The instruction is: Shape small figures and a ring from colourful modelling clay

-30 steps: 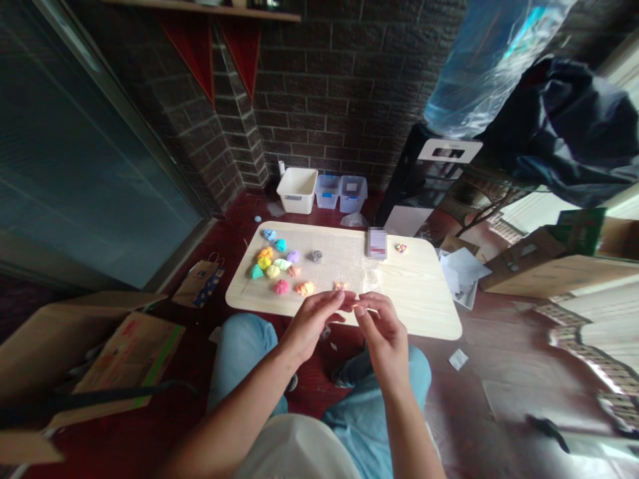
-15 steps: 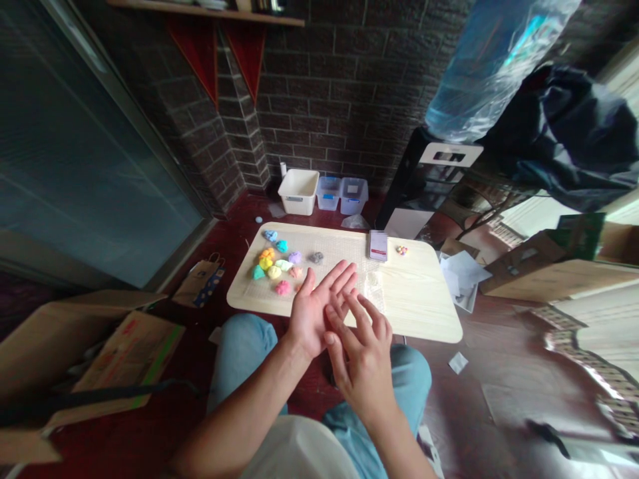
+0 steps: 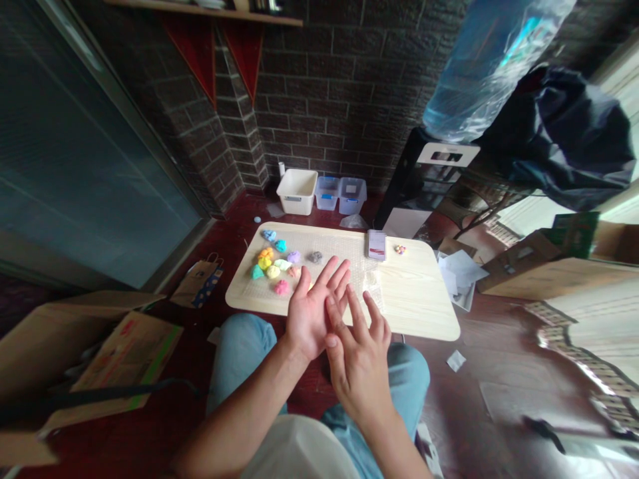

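Observation:
My left hand (image 3: 312,307) is held palm up with its fingers stretched out, in front of the near edge of a low pale wooden table (image 3: 424,299). My right hand (image 3: 358,349) lies flat over it, fingers spread, its fingertips across the left palm. If anything sits between the palms, it is hidden. On the table's left half lie several small lumps of coloured clay (image 3: 273,263) on a clear bubbled mat (image 3: 339,253). A grey lump (image 3: 314,257) sits apart from them. A small multicoloured ball (image 3: 400,250) rests near the far right.
A small white box with a red stripe (image 3: 376,244) stands on the table's far side. White and clear bins (image 3: 319,191) line the brick wall. Cardboard boxes (image 3: 90,352) lie at left, papers (image 3: 462,271) and more boxes at right. My knees in blue jeans are under the table edge.
A second ago both hands pinched something small at the fingertips. They have since opened flat, right palm over left, and the right hand has slid slightly back toward me.

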The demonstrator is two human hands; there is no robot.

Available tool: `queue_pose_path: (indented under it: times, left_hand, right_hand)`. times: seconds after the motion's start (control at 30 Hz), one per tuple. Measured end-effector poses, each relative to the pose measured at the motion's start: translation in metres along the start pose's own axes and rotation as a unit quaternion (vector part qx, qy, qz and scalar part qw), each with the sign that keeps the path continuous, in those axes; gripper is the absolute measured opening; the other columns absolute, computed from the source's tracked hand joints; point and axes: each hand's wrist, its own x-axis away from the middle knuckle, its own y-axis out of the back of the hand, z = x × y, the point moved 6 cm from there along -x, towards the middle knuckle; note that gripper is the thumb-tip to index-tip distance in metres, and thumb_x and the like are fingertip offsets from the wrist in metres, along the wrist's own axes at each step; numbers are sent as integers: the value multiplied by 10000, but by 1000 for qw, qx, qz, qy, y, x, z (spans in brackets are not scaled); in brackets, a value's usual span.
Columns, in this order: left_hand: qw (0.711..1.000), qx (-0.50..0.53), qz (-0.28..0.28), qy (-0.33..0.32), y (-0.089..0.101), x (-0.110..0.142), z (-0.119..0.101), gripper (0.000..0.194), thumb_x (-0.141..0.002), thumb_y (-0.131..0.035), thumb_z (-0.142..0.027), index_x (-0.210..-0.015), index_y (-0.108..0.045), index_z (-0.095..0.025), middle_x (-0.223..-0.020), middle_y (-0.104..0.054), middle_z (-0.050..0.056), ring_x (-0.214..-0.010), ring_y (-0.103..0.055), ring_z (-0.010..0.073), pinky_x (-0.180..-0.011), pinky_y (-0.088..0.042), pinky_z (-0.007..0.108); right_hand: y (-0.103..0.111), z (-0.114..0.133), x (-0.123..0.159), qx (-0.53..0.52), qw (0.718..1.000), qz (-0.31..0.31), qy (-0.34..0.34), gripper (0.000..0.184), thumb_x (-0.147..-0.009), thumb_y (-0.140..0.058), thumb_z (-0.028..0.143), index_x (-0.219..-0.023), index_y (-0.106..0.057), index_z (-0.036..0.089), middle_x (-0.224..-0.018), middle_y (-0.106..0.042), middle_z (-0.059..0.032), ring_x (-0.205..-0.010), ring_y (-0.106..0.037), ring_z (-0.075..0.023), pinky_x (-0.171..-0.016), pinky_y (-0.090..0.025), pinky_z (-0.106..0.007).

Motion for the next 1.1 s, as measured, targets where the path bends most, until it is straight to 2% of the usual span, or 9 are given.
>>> queue_pose_path:
  times: [0.17, 0.33, 0.6, 0.73, 1.1]
  left_hand:
    - [1000, -1, -6, -21, -7, 2, -5, 641, -952, -299, -576, -1451, -397, -186, -1509, -442, 82, -1435, -315, 169, -1170, -239, 314]
    - [999, -11, -5, -33, -9, 1, -8, 659, -955, -257, -586, -1467, -373, -188, -1504, -445, 99, -1434, -322, 185, -1193, -167, 343]
    - [1000, -8, -9, -12, -9, 6, -6, 636, -950, -264, -597, -1447, -404, -226, -1519, -427, 69, -1450, -283, 166, -1191, -172, 334]
    - [999, -15, -12, -28, -10, 6, -9, 654, -946, -240, -606, -1444, -413, -219, -1485, -473, 84, -1439, -311, 177, -1188, -180, 342]
    - [1000, -22, -7, -10, -10, 9, -9, 644, -938, -265, -619, -1432, -434, -241, -1484, -474, 78, -1446, -294, 179, -1189, -171, 349]
  right_hand:
    - [-1, 3, 0, -28, 999, 27, 5, 494, -990, -340, 303, -1481, -351, 257, -1578, -319, -19, -1456, -169, -327, -1077, -243, -542]
    - [-3, 7, 1, -51, 998, 43, 7, 496, -989, -348, 304, -1483, -342, 260, -1528, -414, -1, -1449, -226, -301, -1104, -189, -535]
    - [-5, 8, -3, -31, 998, 55, 16, 524, -995, -318, 329, -1507, -285, 223, -1569, -335, -20, -1469, -164, -314, -1109, -169, -545]
    - [-3, 9, -1, -31, 997, 59, 23, 513, -998, -315, 337, -1500, -301, 233, -1568, -336, -1, -1466, -162, -309, -1116, -147, -546]
    - [-1, 8, -4, -35, 998, 56, 19, 521, -987, -355, 316, -1500, -298, 247, -1557, -360, 0, -1454, -191, -317, -1120, -147, -575]
